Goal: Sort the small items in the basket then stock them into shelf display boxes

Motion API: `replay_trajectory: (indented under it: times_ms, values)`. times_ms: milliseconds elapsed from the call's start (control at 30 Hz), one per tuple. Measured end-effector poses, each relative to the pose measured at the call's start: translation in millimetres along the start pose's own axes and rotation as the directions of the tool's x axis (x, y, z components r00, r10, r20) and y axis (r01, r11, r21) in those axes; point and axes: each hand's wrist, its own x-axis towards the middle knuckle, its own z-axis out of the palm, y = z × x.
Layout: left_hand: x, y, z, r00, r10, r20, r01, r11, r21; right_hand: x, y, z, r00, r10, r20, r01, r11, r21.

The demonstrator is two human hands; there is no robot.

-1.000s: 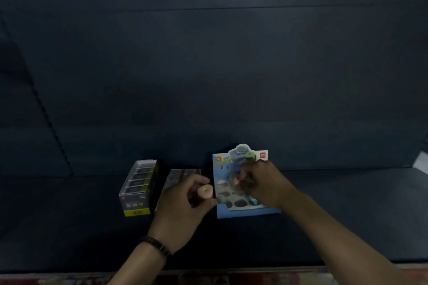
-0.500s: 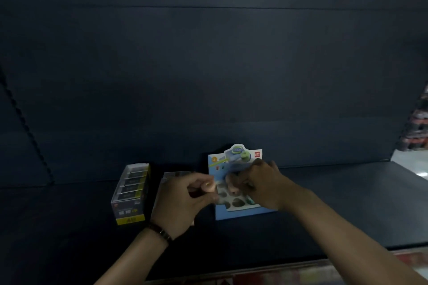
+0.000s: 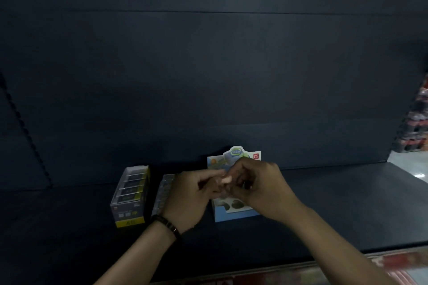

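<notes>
Left hand round half-hidden peach item

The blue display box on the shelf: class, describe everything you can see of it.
The blue display box looks like printed cardboard: a low pale-blue front wall, a white insert with dark oval holes, an upright header card behind with a red logo. It stands on the dark shelf, right of a clear box. The left hand and right hand, meeting at a small peach item, hide its middle; contact with it cannot be told.
</notes>
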Motion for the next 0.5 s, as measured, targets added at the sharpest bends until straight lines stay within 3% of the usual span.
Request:
replay_trajectory:
  times_ms: [100,300,500]
  values:
    - [-2.6,4.9,-0.7,0.999,0.015,0.046,-0.015,1.0,-0.001,0.9,7.3,-3.8,0.999,-0.017,0.037,0.016,1.0,0.024]
    - [-3.2,-2.9,-7.9,0.998,0.052,0.023,-0.056,0.973,0.225,-4.0,25.1,-4.9,0.998,-0.018,0.067,0.018,1.0,-0.007]
    - [-15.0,-5.1,-15.7,0.989,0.148,-0.006,-0.134,0.906,0.402,-10.6,48.9,-6.3,0.996,-0.07,0.061,0.086,0.948,-0.305]
